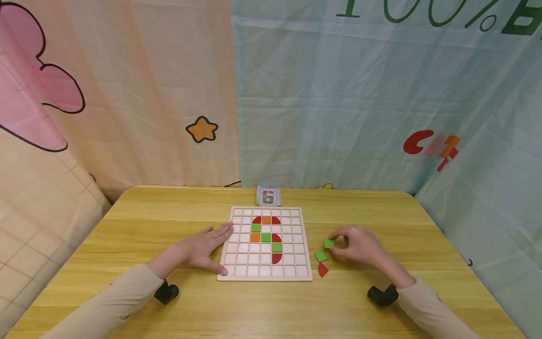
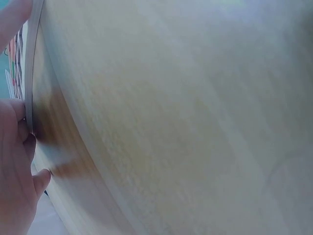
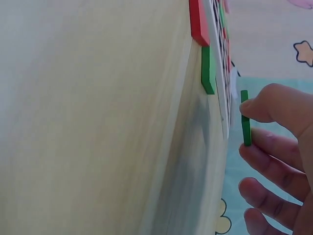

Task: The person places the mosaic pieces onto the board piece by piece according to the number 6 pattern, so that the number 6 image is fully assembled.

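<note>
A square wooden grid board (image 1: 237, 271) lies on the table, with red, green and orange tiles set in some of its cells. Spread along the board's left edge, my left hand (image 1: 204, 248) touches the frame with straight fingers and thumb. My right hand (image 1: 360, 245) is to the right of the board and pinches a green square tile (image 3: 246, 120) between thumb and fingertips, raised off the table in the right wrist view. Below it on the table lie another green square tile (image 1: 320, 256) and a red quarter-round tile (image 1: 323, 270).
Behind the board a small pattern card (image 1: 268, 196) shows a coloured figure on a grid. The wooden table (image 1: 169, 212) reaches back to hanging printed cloths (image 1: 330, 103). Black wrist mounts (image 1: 382, 296) sit at both cuffs.
</note>
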`<state>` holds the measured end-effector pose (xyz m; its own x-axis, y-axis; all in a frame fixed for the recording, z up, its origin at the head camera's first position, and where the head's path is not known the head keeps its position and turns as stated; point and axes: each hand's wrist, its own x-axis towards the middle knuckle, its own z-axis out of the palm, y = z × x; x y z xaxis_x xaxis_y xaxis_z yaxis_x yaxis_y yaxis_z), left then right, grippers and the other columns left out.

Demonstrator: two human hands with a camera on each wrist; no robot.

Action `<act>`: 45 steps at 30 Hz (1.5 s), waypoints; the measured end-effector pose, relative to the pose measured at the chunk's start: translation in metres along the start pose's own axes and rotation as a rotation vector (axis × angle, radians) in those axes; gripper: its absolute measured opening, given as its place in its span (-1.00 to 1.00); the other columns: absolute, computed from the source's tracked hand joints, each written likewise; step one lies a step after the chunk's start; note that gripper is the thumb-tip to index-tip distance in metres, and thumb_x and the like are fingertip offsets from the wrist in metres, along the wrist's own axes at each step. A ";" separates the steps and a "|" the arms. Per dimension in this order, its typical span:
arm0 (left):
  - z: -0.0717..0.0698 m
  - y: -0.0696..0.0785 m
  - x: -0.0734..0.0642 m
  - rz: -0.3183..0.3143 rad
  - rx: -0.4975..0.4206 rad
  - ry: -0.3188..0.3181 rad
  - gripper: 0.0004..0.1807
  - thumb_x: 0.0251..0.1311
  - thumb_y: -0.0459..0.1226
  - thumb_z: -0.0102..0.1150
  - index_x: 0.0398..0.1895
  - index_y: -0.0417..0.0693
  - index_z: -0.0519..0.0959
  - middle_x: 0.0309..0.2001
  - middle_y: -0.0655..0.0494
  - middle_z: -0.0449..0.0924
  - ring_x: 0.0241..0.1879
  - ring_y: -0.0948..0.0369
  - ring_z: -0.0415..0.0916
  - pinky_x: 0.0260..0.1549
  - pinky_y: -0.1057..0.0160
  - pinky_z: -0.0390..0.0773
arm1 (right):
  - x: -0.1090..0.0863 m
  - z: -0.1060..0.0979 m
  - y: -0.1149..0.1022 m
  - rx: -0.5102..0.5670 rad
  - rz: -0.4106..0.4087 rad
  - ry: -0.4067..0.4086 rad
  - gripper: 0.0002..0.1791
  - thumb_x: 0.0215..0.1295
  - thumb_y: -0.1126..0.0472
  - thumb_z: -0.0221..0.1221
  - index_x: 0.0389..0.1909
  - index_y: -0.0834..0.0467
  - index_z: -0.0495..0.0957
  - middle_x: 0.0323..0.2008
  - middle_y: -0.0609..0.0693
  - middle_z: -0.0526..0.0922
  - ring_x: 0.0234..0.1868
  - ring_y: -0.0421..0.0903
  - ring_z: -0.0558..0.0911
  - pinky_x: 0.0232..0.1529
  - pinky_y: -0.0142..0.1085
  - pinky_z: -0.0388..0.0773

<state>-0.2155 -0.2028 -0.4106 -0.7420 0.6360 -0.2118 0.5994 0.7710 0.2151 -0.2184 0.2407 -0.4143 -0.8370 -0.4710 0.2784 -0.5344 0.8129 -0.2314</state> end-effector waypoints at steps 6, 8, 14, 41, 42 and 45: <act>0.001 0.000 0.000 -0.007 -0.004 -0.002 0.25 -0.03 0.41 0.10 0.52 -0.20 -0.09 0.55 -0.10 -0.22 0.52 0.01 -0.11 0.44 -0.14 0.00 | 0.002 0.000 -0.010 -0.004 -0.014 0.027 -0.75 -0.06 -0.01 0.43 -0.30 -0.11 0.72 -0.51 -0.33 0.57 -0.61 -0.46 0.27 -0.65 -0.52 0.18; 0.001 0.000 0.000 -0.010 -0.005 -0.001 0.25 -0.03 0.41 0.10 0.52 -0.20 -0.09 0.55 -0.10 -0.22 0.52 0.01 -0.10 0.44 -0.14 0.00 | 0.003 0.001 -0.014 -0.001 -0.024 0.031 -0.76 -0.05 -0.01 0.43 -0.30 -0.10 0.72 -0.51 -0.33 0.57 -0.61 -0.46 0.27 -0.66 -0.52 0.18; 0.000 0.002 -0.001 -0.010 -0.006 0.003 0.24 -0.02 0.40 0.12 0.52 -0.21 -0.09 0.55 -0.12 -0.21 0.52 -0.01 -0.11 0.44 -0.15 -0.01 | 0.006 0.004 -0.024 0.017 -0.055 0.048 -0.78 -0.04 0.02 0.43 -0.31 -0.09 0.72 -0.45 -0.29 0.64 -0.62 -0.47 0.27 -0.68 -0.54 0.19; 0.001 0.000 0.001 -0.016 -0.005 -0.001 0.24 -0.02 0.39 0.12 0.52 -0.20 -0.09 0.55 -0.09 -0.23 0.52 0.01 -0.11 0.44 -0.14 -0.01 | 0.037 0.022 -0.082 0.104 -0.081 -0.014 -0.74 0.01 -0.03 0.40 -0.27 -0.05 0.73 -0.41 -0.20 0.68 -0.62 -0.42 0.31 -0.66 -0.52 0.18; 0.001 0.000 0.001 -0.019 -0.005 -0.005 0.24 -0.03 0.40 0.11 0.52 -0.18 -0.09 0.56 -0.08 -0.24 0.52 0.02 -0.12 0.45 -0.13 -0.01 | 0.038 0.023 -0.083 0.106 -0.081 -0.016 -0.75 0.01 -0.03 0.40 -0.27 -0.05 0.73 -0.39 -0.21 0.69 -0.61 -0.42 0.31 -0.65 -0.52 0.19; 0.002 0.000 0.000 -0.018 -0.009 -0.007 0.24 -0.03 0.40 0.11 0.52 -0.19 -0.09 0.56 -0.09 -0.23 0.52 0.01 -0.10 0.44 -0.14 0.00 | 0.041 0.027 -0.089 0.112 -0.078 -0.028 -0.75 0.00 -0.04 0.40 -0.28 -0.06 0.73 -0.37 -0.24 0.70 -0.61 -0.42 0.32 -0.66 -0.53 0.21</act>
<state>-0.2150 -0.2025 -0.4122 -0.7506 0.6220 -0.2229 0.5829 0.7822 0.2197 -0.2088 0.1400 -0.4080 -0.7945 -0.5420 0.2739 -0.6066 0.7307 -0.3133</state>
